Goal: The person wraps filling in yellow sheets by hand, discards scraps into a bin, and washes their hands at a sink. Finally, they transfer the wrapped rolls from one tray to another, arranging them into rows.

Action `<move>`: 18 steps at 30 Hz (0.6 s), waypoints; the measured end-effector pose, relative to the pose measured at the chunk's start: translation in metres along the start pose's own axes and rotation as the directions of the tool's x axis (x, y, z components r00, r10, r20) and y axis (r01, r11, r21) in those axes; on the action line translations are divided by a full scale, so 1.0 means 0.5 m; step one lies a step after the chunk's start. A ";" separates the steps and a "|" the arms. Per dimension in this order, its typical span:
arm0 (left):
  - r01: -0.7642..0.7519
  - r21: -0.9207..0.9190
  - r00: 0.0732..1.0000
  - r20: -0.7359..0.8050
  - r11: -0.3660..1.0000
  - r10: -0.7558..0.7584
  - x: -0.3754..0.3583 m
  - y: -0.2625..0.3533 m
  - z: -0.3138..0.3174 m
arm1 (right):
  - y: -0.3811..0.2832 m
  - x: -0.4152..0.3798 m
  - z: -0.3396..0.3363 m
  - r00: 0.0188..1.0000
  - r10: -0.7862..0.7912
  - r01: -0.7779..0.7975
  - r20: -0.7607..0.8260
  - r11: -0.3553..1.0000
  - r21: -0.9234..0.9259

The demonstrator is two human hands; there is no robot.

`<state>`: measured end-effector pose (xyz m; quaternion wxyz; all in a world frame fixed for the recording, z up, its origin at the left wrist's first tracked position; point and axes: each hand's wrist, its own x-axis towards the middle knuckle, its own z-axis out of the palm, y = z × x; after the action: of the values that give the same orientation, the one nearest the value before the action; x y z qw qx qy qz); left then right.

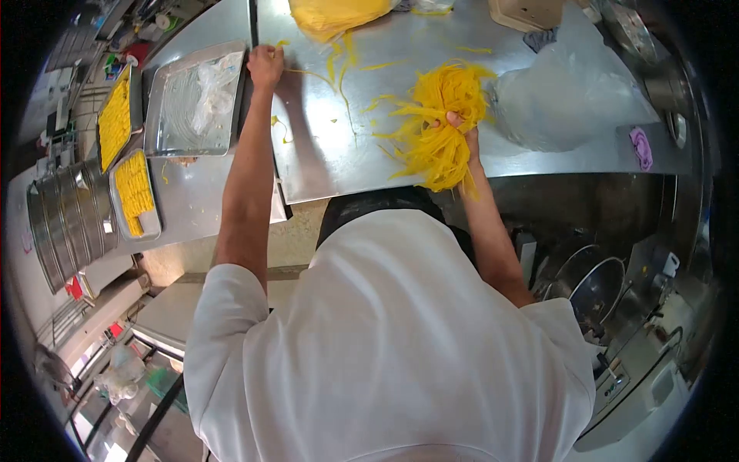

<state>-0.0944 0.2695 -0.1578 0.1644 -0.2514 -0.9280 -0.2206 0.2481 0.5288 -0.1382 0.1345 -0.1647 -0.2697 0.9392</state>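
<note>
My right hand (456, 128) is closed around a big loose bundle of yellow noodles (443, 96), whose ends hang over the front edge of the metal table (315, 169). Stretched out to the far left, my left hand (266, 66) has its fingers drawn together at the seam of the table. A bit of yellow noodle (282, 44) shows by its fingertips, and a long strand lies beside the hand. More loose strands (342, 69) are scattered on the metal between my hands.
A metal tray (192, 100) with crumpled clear plastic stands left of my left hand. Farther left, two trays (137, 196) hold rows of yellow noodles. At the back lies a yellow heap (339, 15). A clear plastic bag (566, 96) and a purple cloth (640, 148) are on the right.
</note>
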 end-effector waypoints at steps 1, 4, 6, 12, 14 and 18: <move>0.083 -0.009 0.991 0.106 0.997 -0.081 0.000 0.009 0.017 | -0.003 -0.010 0.002 1.000 -0.022 0.021 -0.017 1.000 -0.020; -0.052 -0.183 0.990 0.118 0.982 0.075 -0.083 0.139 0.025 | -0.011 -0.035 0.004 0.996 -0.082 0.078 -0.044 0.994 -0.081; 0.022 -0.165 0.996 0.091 0.986 -0.007 -0.148 0.258 0.024 | -0.004 -0.052 -0.002 0.990 -0.094 0.087 -0.103 0.993 -0.073; -0.165 -0.279 0.985 -0.088 0.946 0.146 -0.117 0.372 0.082 | 0.011 -0.084 -0.005 0.989 -0.087 0.078 -0.116 0.994 -0.082; -0.203 -0.282 0.966 0.097 0.938 0.238 -0.099 0.382 0.109 | 0.013 -0.103 0.011 0.989 -0.104 0.094 -0.108 0.991 -0.097; -0.269 -0.487 0.797 0.372 0.831 0.476 -0.112 0.422 0.081 | 0.015 -0.129 0.032 0.974 -0.181 0.162 -0.135 0.976 -0.143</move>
<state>0.0574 0.4309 -0.1467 -0.0852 -0.5080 -0.8016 -0.3035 0.2992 0.4932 -0.1141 0.2236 -0.2181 -0.3332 0.8896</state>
